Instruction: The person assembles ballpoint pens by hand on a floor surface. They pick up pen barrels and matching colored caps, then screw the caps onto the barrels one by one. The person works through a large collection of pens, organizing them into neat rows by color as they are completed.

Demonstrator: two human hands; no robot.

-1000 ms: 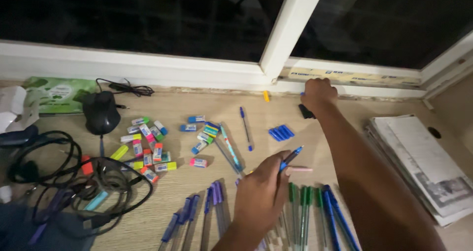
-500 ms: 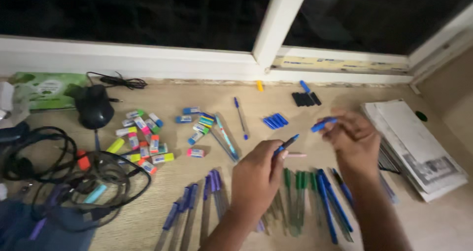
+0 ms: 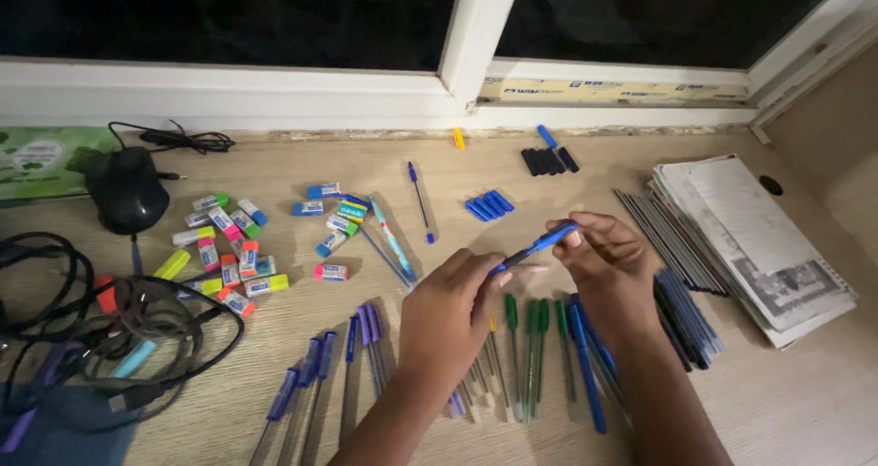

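Observation:
My left hand (image 3: 450, 312) and my right hand (image 3: 605, 267) both grip one blue pen (image 3: 532, 247) above the wooden desk (image 3: 786, 402). The left fingers pinch its lower end and the right fingers hold its upper end, where the blue cap sits. Below the hands lie green pens (image 3: 532, 356), blue pens (image 3: 585, 374) and purple pens (image 3: 370, 338) in rows. A small group of blue caps (image 3: 488, 204) lies just beyond the hands, and black caps (image 3: 549, 160) lie near the window sill.
Several coloured erasers (image 3: 224, 246) are scattered at the left, beside a black mouse (image 3: 128, 190) and a tangle of cables (image 3: 101, 310). A stack of papers (image 3: 754, 242) with dark pencils (image 3: 663, 237) lies at the right. A lone blue pen (image 3: 420, 201) lies mid-desk.
My right hand came back from the black caps by the window sill and joined the left hand on the blue pen. The left hand has stayed over the pens.

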